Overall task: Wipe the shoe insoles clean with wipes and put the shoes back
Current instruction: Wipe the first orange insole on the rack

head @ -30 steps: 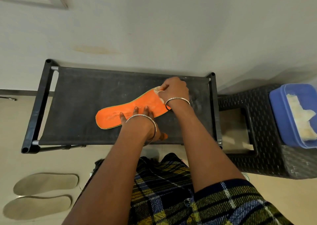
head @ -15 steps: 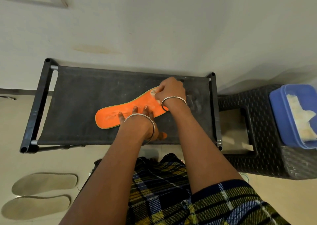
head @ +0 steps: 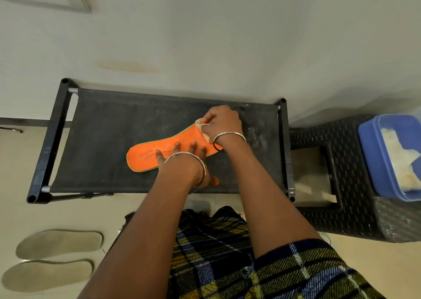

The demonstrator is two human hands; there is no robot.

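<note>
An orange insole (head: 145, 156) lies flat on the black fabric shelf (head: 98, 130) of a low rack. My left hand (head: 184, 159) presses on its middle with straight, spread fingers. At the insole's far right end, my right hand (head: 222, 122) grips a crumpled pale wipe (head: 201, 125) and holds it against the insole. Both wrists carry a metal bangle.
Two grey insoles (head: 59, 241) lie on the floor at the lower left. A dark woven stool (head: 355, 173) stands to the right, bearing a blue tub (head: 369, 148) with pale wipes. The wall is directly behind the rack.
My right hand with the wipe has shifted slightly back and forth over the insole's right end. My left hand stays pressing on the insole.
</note>
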